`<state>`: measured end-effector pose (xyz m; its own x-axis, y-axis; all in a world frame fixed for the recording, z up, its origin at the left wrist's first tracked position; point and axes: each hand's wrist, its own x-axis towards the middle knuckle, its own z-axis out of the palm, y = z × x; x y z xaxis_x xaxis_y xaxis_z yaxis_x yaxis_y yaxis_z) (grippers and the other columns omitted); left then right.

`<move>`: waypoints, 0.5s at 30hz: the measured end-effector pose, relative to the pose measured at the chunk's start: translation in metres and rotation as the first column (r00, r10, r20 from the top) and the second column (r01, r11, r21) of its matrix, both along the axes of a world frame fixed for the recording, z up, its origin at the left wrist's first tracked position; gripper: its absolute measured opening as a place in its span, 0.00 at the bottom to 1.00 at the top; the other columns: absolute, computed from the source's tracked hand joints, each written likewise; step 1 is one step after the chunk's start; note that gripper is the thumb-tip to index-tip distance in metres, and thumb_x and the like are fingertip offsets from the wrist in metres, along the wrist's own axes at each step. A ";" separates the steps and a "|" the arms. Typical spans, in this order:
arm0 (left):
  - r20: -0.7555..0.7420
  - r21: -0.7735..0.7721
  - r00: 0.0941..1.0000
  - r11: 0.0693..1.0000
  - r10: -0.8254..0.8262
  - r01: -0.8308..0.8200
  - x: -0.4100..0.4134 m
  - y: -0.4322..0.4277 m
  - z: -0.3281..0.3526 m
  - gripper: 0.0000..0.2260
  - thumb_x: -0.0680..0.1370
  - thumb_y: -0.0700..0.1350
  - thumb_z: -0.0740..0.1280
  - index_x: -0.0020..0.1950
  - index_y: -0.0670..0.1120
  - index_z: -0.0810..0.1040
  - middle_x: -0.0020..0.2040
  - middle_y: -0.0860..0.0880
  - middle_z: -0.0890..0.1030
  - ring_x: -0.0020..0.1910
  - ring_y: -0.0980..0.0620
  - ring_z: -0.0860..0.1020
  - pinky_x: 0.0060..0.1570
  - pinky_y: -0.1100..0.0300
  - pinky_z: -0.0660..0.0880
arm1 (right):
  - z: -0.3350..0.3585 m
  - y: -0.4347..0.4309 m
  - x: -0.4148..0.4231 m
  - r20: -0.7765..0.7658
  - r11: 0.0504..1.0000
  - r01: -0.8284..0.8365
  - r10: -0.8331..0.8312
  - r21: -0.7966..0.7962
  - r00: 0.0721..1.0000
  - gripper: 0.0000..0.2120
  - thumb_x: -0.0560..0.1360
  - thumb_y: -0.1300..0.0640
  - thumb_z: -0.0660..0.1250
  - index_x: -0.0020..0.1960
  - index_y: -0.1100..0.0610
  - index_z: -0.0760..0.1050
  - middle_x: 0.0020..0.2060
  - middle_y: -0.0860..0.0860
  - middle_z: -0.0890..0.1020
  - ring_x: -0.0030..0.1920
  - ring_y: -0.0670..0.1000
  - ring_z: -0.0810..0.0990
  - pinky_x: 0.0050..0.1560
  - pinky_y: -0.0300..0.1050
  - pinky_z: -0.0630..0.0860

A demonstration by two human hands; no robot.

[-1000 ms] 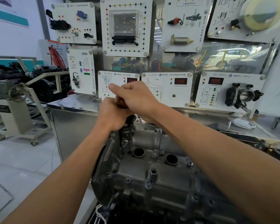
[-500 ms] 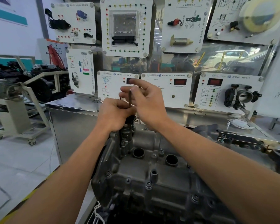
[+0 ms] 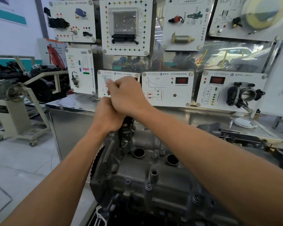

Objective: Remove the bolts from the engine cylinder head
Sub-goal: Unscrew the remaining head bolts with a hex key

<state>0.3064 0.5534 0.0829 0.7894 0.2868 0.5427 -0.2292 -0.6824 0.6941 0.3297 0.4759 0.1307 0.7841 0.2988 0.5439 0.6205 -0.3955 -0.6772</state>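
The grey engine cylinder head (image 3: 153, 185) lies lengthwise in front of me, with several bolts in its cover, such as a bolt (image 3: 148, 185) near the middle and a bolt (image 3: 107, 174) at the left edge. Both hands meet above its far left end. My left hand (image 3: 108, 115) is fisted around a tool whose dark lower part (image 3: 127, 122) runs down onto the head. My right hand (image 3: 128, 95) curls over the top of the left fist and grips the tool's upper end, which the fingers hide.
Two open round wells (image 3: 138, 152) (image 3: 172, 159) sit in the head's top. Behind it stand a steel cabinet (image 3: 69, 124) and white training panels (image 3: 167, 88), one with a throttle body (image 3: 245, 93). A wheeled engine stand (image 3: 15, 111) is on the floor at left.
Half a second ago my right fingers were spread, pinching a thin dark rod above the left fist. They have now curled back over it. The left hand has stayed in place.
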 end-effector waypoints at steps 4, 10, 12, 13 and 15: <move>0.007 0.011 1.000 1.000 0.029 -0.029 -0.001 -0.004 0.002 0.12 0.73 0.36 0.68 0.30 0.43 0.72 0.27 0.47 0.75 0.29 0.47 0.70 0.23 0.69 0.64 | -0.002 -0.019 -0.002 -0.025 0.997 -0.077 0.078 0.009 0.997 0.25 0.80 0.49 0.64 0.35 0.68 0.80 0.34 0.61 0.84 0.36 0.57 0.82 0.47 0.52 0.80; 0.046 -0.090 0.994 0.990 -0.101 0.105 0.004 -0.007 0.000 0.04 0.73 0.42 0.76 0.39 0.45 0.83 0.29 0.52 0.80 0.26 0.58 0.74 0.32 0.62 0.71 | -0.019 -0.044 0.015 -0.085 0.795 -0.284 0.386 0.536 0.919 0.09 0.77 0.67 0.67 0.57 0.64 0.77 0.38 0.59 0.85 0.38 0.54 0.84 0.42 0.50 0.82; 0.045 -0.094 0.993 0.989 -0.106 0.110 0.006 -0.006 -0.002 0.07 0.73 0.43 0.76 0.38 0.42 0.83 0.28 0.49 0.79 0.25 0.58 0.72 0.32 0.61 0.69 | -0.019 -0.042 0.023 -0.156 0.665 -0.297 0.533 0.685 0.832 0.16 0.80 0.67 0.64 0.67 0.63 0.70 0.38 0.56 0.86 0.37 0.53 0.85 0.39 0.47 0.82; 0.045 -0.098 0.992 0.987 -0.120 0.124 0.008 -0.005 -0.003 0.08 0.74 0.43 0.76 0.37 0.41 0.83 0.29 0.47 0.80 0.26 0.57 0.72 0.33 0.60 0.69 | -0.019 -0.042 0.025 -0.177 0.605 -0.288 0.592 0.742 0.786 0.18 0.80 0.66 0.64 0.69 0.63 0.67 0.38 0.56 0.86 0.36 0.54 0.85 0.39 0.47 0.83; 0.046 -0.103 0.985 0.980 -0.167 0.171 0.008 -0.002 -0.005 0.07 0.74 0.42 0.75 0.39 0.39 0.84 0.34 0.41 0.83 0.30 0.55 0.74 0.36 0.59 0.71 | -0.017 -0.042 0.031 -0.228 0.547 -0.239 0.651 0.802 0.724 0.18 0.80 0.64 0.65 0.69 0.62 0.68 0.39 0.56 0.85 0.34 0.54 0.84 0.38 0.46 0.83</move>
